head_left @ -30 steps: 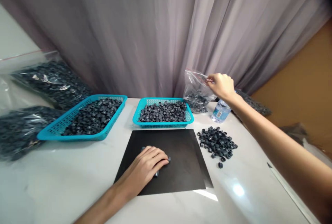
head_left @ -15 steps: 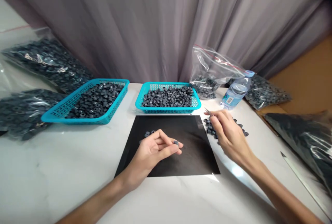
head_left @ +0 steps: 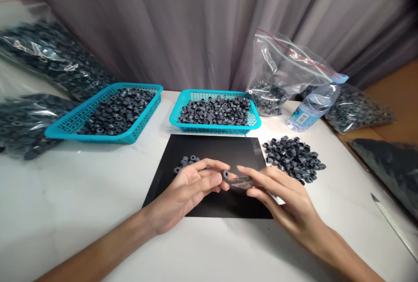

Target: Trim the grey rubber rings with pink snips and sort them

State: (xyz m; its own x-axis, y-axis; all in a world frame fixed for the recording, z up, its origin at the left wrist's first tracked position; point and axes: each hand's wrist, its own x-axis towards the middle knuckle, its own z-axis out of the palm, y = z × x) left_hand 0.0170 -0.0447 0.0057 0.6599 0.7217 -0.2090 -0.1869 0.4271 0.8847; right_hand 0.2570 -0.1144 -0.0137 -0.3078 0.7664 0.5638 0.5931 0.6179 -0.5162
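the person's left hand [head_left: 187, 190] pinches a small grey ring [head_left: 226, 174] between thumb and fingertips, held up above the black mat [head_left: 225, 206] with its hole showing. the right hand [head_left: 289, 199], just beside it, has a narrow grip on a thin metal tool [head_left: 242, 180] that points toward the ring; the tool is too blurred to tell its exact kind or whether its tip touches the ring.

handling of this one ring looks to be under way rather than finished, since it is in the fingers with the tool close by. a small group of rings [head_left: 187, 161] lies on the mat behind the left hand, unheld and waiting their turn, it seems. a loose heap of dark pieces [head_left: 295, 158] sits on the white table [head_left: 228, 247] near the right hand. beyond the mat, the middle basket [head_left: 214, 129] and the left basket [head_left: 89, 138] each hold many more pieces.
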